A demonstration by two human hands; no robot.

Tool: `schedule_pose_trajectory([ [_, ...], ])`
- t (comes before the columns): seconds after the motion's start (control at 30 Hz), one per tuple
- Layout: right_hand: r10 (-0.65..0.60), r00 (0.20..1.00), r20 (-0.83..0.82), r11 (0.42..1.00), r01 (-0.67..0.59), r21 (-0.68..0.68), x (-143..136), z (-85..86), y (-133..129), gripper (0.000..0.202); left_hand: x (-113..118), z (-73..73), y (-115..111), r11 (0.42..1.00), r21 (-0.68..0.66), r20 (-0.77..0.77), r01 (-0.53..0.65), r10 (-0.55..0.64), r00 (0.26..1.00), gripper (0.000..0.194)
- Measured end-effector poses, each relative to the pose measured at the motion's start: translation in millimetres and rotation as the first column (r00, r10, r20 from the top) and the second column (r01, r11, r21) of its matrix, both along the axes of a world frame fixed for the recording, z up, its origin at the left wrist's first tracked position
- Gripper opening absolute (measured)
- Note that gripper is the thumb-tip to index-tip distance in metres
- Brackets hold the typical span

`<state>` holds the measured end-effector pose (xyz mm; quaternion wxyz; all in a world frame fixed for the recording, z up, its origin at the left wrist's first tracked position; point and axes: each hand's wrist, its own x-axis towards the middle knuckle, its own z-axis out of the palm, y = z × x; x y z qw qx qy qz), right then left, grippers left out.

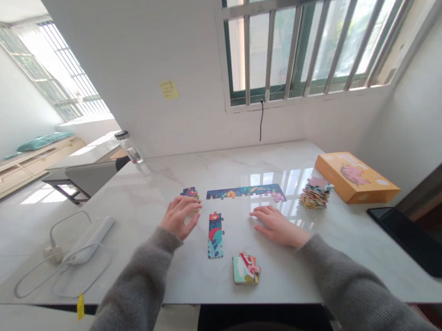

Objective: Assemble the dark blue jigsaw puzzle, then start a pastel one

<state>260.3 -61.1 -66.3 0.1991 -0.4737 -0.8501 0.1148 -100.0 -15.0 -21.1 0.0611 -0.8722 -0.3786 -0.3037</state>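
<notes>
My left hand [179, 217] is at a small stack of dark puzzle pieces [189, 192], its fingers partly covering the stack; whether it grips a piece is hidden. My right hand [276, 225] rests on the white table with its fingers spread and nothing in them. Between and beyond the hands lies a joined dark blue puzzle strip [245, 191] that bends down at its right end. A joined vertical strip [215, 236] with a red and teal picture lies just right of my left hand. Nearer me is a low stack of pieces [245, 269] with a green and red top.
A taller stack of pieces [316, 192] stands at the right, beside an orange box [355, 177]. A black tablet [418, 240] lies at the right edge. On the left are a white power strip with cables [88, 240] and a glass bottle [131, 148] further back.
</notes>
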Motion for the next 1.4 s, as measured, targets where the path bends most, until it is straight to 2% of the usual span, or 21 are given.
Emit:
schedule_pose_trajectory([
  [0.13,0.011,1.0,-0.009,1.0,-0.011,0.004,0,0.8,-1,0.038,-22,18.7,39,0.985,-0.013,0.024,-0.172,0.172,0.985,0.022],
  [0.2,0.015,1.0,-0.013,1.0,-0.015,-0.002,0,1.2,-1,0.038,-28,21.1,53,0.97,-0.079,-0.04,-0.23,0.227,0.973,0.023],
  [0.3,0.009,1.0,-0.026,1.0,-0.009,0.004,0,1.1,-1,0.037,-31,21.6,61,0.949,-0.166,-0.124,-0.268,0.25,0.96,0.024],
  [0.5,0.013,0.999,-0.033,1.0,-0.013,0.013,0,-0.8,0,0.037,-31,22.6,64,0.944,-0.224,-0.12,-0.24,0.218,0.969,0.021],
  [0.67,0.001,0.999,-0.035,1.0,-0.001,0.004,-1,0.3,0,0.036,-35,22.7,76,0.936,-0.3,-0.127,-0.186,0.154,0.98,0.024],
  [0.83,-0.001,1.0,-0.03,1.0,0.0,-0.019,-1,3.2,0,0.035,-32,31.4,78,0.94,-0.32,-0.097,-0.115,0.089,0.991,0.031],
  [0.93,0.003,0.999,-0.032,1.0,-0.003,-0.021,-1,2.8,0,0.035,-18,38.3,65,0.955,-0.288,-0.05,-0.072,0.06,0.997,0.029],
  [1.07,0.005,0.999,-0.035,1.0,-0.005,-0.012,-1,0.3,1,0.035,16,38.0,38,0.964,-0.26,-0.024,0.056,-0.065,0.998,0.029],
  [1.23,-0.004,0.994,-0.111,1.0,0.005,0.01,-7,4.3,-1,0.035,60,18.4,11,0.941,-0.296,0.021,0.166,-0.167,0.986,0.04],
  [1.4,0.051,0.935,-0.35,0.999,-0.043,0.032,-19,15.8,-8,0.04,88,-6.2,-1,0.895,-0.358,0.108,0.267,-0.244,0.964,0.046],
])
